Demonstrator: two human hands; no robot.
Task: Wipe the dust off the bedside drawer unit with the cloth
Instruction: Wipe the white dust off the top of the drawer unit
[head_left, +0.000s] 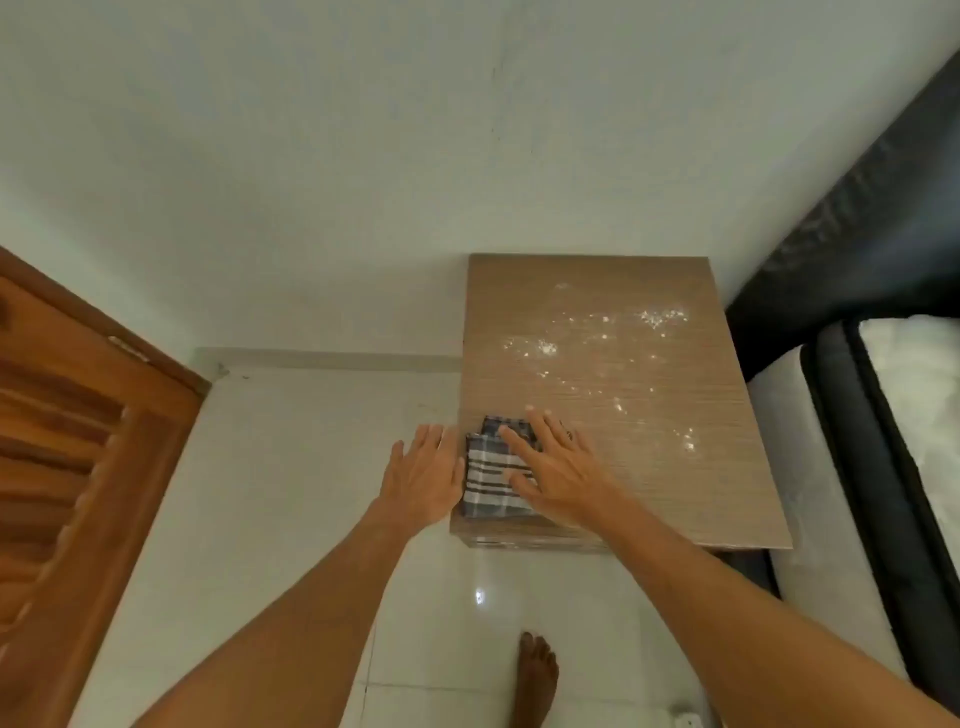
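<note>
Right hand (558, 467) lies flat w/ fingers spread on the folded checked cloth (488, 480), pressing it rather than gripping. Left hand (423, 470) is open, empty, just beside the cloth at the drawer unit (675, 467) left edge, maybe touching it, hard to tell. Cloth sits at the front-left corner of the top. It's soft, light, prob slides easy on smooth wood; palm pressure should do. White dust (597, 353) lies further back. Wall behind, bed (810, 426) tight on the right, open floor (322, 457) to the left.

No readable text, labels, brands, numbers or signs anywhere: none on the drawer unit (623, 395), the cloth (491, 480), the door (67, 457) or the mattress (914, 415).
</note>
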